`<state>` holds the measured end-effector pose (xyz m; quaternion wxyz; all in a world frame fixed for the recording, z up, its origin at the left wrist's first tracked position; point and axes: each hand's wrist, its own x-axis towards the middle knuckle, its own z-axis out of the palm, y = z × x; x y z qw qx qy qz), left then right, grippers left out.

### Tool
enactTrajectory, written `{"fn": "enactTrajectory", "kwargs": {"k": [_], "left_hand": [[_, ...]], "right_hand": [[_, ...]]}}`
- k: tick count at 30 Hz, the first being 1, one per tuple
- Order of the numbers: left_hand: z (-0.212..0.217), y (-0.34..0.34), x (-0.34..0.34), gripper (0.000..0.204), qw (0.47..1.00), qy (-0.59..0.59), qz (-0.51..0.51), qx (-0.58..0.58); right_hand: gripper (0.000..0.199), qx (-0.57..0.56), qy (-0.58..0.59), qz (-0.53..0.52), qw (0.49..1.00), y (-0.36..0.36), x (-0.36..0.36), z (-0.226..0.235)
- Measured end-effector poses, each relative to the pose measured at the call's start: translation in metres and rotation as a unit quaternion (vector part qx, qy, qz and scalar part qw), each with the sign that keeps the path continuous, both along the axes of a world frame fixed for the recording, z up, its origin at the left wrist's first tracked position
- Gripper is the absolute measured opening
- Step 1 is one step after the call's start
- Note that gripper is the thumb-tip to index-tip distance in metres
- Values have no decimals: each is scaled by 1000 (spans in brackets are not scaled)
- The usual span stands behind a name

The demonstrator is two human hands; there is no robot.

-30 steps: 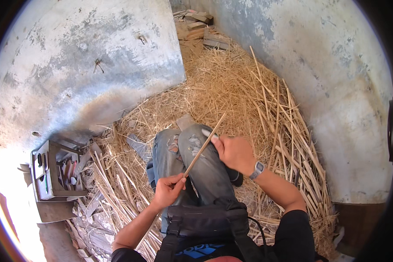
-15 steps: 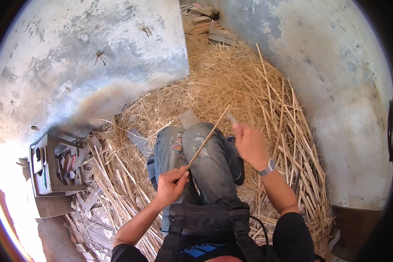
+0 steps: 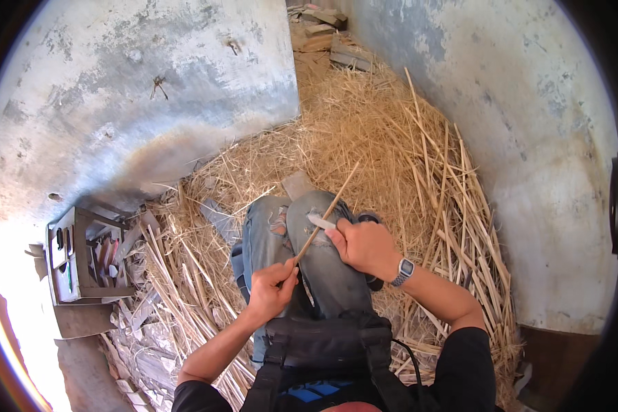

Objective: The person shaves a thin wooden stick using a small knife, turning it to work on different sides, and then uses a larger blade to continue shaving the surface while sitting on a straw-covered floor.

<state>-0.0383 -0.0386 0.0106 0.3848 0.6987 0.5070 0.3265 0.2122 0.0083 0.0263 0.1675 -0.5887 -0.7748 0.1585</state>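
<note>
My left hand (image 3: 272, 290) is closed round the lower end of a thin brown stick (image 3: 338, 195). The stick slants up and to the right over my knees, its far end free. In my right hand (image 3: 368, 246) is a knife, its pale blade (image 3: 320, 221) pointing left and lying across the middle of the stick. The knife's handle is hidden inside my fist. Torn jeans (image 3: 323, 275) cover my legs below both hands.
Long split sticks (image 3: 463, 233) lie along the curved right wall. Straw and shavings (image 3: 343, 123) cover the floor ahead. A small wooden stand (image 3: 69, 257) with odds and ends is at the left. Wooden blocks (image 3: 350, 55) are piled at the back.
My right hand has come down and to the left with the knife, from beyond the stick's far end to its middle. My left hand stays nearly still on the stick.
</note>
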Motion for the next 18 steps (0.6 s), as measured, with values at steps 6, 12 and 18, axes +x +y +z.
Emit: {"fn": "enactTrajectory", "kwargs": {"k": [6,12,18], "left_hand": [[3,4,1,17,999,-36,-8,-39],[5,0,-8,21,997,-41,-2,-72],[13,3,-3,25,984,-65,1,-167]], "right_hand": [[46,22,-39,-74,996,31,25,7],[53,52,-9,-109,993,60,55,-4],[50,31,21,-88,995,42,56,14]]}}
